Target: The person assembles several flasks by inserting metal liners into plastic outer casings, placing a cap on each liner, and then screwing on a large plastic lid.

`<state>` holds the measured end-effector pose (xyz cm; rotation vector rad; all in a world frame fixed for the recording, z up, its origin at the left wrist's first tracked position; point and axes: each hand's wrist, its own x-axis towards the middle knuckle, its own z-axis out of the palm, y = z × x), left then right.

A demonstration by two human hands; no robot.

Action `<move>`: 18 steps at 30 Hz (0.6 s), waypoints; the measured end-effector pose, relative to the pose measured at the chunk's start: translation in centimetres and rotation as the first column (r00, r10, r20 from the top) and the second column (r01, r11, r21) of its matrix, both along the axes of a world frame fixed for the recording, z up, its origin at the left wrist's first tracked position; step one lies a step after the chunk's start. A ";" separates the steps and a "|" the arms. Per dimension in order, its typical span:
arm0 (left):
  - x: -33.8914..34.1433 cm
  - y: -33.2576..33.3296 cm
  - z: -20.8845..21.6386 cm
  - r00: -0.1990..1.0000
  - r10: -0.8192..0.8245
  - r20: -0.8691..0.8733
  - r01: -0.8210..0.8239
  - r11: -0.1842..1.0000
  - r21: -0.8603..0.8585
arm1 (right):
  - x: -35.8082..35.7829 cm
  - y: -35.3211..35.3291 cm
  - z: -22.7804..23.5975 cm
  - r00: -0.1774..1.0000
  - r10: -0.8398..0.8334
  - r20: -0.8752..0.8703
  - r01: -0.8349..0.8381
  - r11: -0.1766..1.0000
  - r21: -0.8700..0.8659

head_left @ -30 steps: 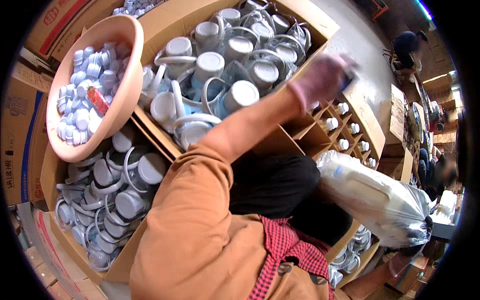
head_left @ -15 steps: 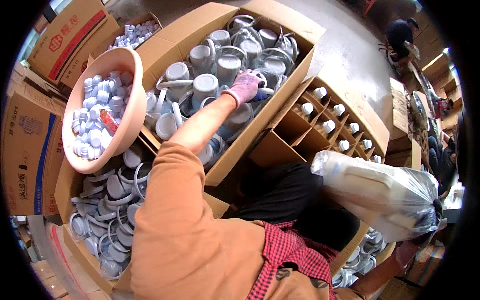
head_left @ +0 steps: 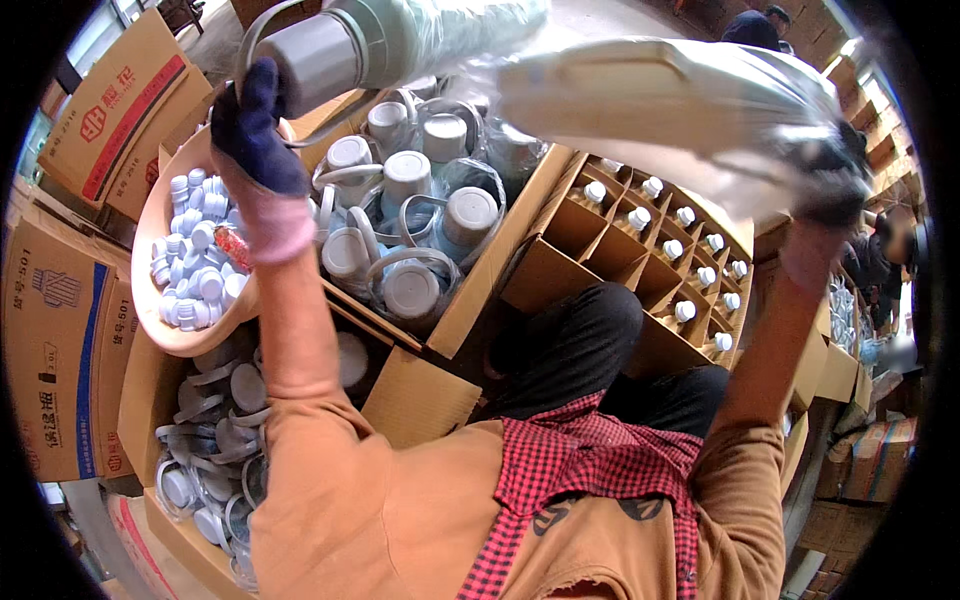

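My left hand point(head_left: 262, 150), in a pink glove with a dark blue palm, is raised at the upper left. It grips a vacuum flask point(head_left: 440, 40) at its grey cap point(head_left: 310, 65); clear plastic covers the pale body and a strap loop hangs beside the cap. Across from it, my right hand point(head_left: 835, 180), in a dark glove and blurred, clutches the end of a clear plastic bag around a beige flask point(head_left: 640, 95). The two wrapped flasks come close together at upper middle. Below them, plastic-wrapped flasks with grey caps point(head_left: 470, 212) stand in a large carton point(head_left: 462, 325).
On the left, a peach basin point(head_left: 150, 315) holds white stoppers point(head_left: 205, 285). Under it, a carton is full of grey lids with loops point(head_left: 235, 435). Right of centre, a divided carton point(head_left: 570, 275) holds white-capped bottles point(head_left: 685, 311). Another person point(head_left: 752, 30) is at the far right.
My left hand has come up out of the large carton with a flask. My right hand has lifted the bagged beige flask from lower right to upper right.
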<state>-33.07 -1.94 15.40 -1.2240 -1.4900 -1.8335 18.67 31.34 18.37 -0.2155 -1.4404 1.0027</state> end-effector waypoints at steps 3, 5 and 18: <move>3.5 -0.2 -0.4 0.963 0.268 -0.038 -0.267 0.963 0.033 | -4.9 3.1 0.2 0.968 0.252 0.020 -0.253 0.967 0.041; 5.0 0.1 -0.7 0.954 0.188 0.234 -0.214 0.973 0.089 | -12.9 0.6 -1.0 0.993 0.102 0.064 -0.109 0.987 0.116; 6.7 2.6 -8.1 0.855 0.185 0.485 -0.177 0.982 -0.063 | -38.0 -8.1 -9.4 0.348 -0.612 0.711 0.041 0.767 0.640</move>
